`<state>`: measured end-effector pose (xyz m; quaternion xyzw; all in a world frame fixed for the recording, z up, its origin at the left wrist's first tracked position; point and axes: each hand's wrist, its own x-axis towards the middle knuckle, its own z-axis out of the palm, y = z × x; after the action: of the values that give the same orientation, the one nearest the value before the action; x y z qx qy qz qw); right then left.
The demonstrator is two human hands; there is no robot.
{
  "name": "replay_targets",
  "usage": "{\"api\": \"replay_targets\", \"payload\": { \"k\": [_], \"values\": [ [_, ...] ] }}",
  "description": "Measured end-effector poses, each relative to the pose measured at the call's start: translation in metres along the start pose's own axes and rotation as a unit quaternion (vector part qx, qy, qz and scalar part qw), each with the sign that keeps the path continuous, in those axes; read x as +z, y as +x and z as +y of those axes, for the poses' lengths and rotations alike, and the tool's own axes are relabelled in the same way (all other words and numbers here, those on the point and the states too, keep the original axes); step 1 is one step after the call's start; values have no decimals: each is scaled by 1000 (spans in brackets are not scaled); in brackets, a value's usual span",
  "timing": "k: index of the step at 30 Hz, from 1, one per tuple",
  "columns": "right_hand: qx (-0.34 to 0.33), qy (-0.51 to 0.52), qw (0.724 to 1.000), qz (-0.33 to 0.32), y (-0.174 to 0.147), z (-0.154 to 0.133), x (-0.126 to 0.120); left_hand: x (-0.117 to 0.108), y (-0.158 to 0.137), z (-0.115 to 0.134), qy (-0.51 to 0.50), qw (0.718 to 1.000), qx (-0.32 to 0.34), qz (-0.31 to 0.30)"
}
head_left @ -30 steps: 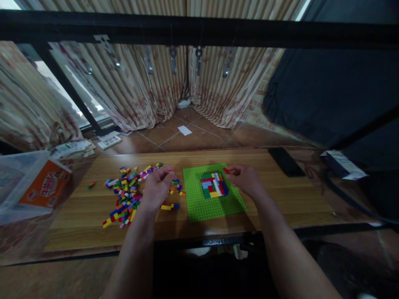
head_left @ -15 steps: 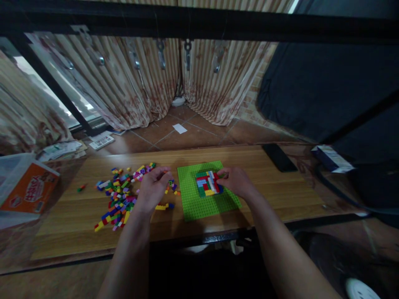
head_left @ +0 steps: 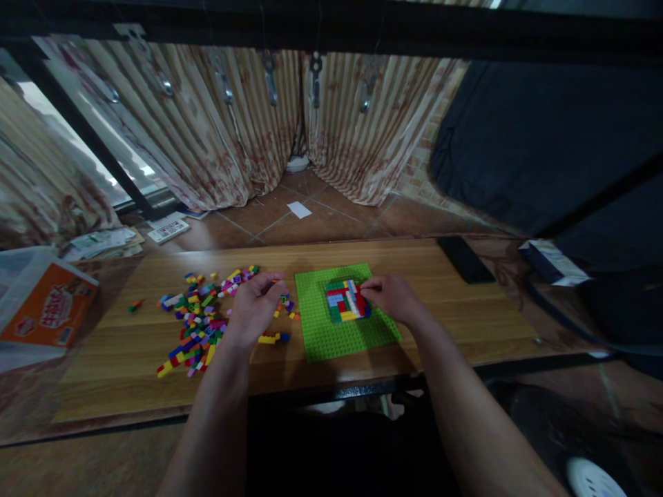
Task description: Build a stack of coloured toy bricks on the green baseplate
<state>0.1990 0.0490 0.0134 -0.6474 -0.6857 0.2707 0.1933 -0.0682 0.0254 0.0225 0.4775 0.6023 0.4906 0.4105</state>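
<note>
As I stood watching near the wooden table (head_left: 456, 331), the person's right hand (head_left: 391, 297) had its thumb and fingers nearly closed together at the edge of a flat brick patch (head_left: 342, 304), seeming to touch a red brick (head_left: 361, 302); whether they gripped it or only pressed on it, I could not tell. This patch sat on a green studded plate (head_left: 324, 345), just to the left of the right fingertips and partly beneath them, and I suppose that the plate lay between the two hands so that each could reach it without effort. The left hand (head_left: 253, 307) hung just beside the plate, with its thumb and forefinger almost meeting; a trace of reddish colour showed at the tips, but I could not be sure that anything was held. To the left of this grip spread the loose bricks (head_left: 202, 324), placed there, it seemed to me, to be within easy reach. They lay directly on the table, in no container. Well to the left of both grips stood a clear plastic box (head_left: 25, 269) with an orange label (head_left: 54, 307); its contents, if any, I could not distinguish.
</note>
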Motion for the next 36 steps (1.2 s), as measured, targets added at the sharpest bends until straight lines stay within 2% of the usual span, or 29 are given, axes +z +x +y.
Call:
{"api": "replay_targets", "payload": {
  "k": [4,7,14,20,26,28,32,36],
  "values": [
    [4,33,999,7,4,6,4,1,-2,3,3,1000,-5,3],
    [34,46,998,9,6,8,6,2,-2,4,-6,1000,-5,7],
    [65,37,997,0,8,1,6,4,-4,8,16,1000,-7,-12],
    [94,127,987,2,9,2,10,7,-5,9,9,999,-28,-33],
    [96,186,978,-14,5,2,3,0,-4,5,33,999,1,-13],
    [83,219,972,20,5,0,-4,-3,-3,3,41,999,5,-9],
    [23,311,936,163,7,-10,-14,-8,-1,1,33,999,0,-1],
    [-44,319,921,219,4,-26,-9,-11,-2,5,9,1000,-13,17]
  ]
}}
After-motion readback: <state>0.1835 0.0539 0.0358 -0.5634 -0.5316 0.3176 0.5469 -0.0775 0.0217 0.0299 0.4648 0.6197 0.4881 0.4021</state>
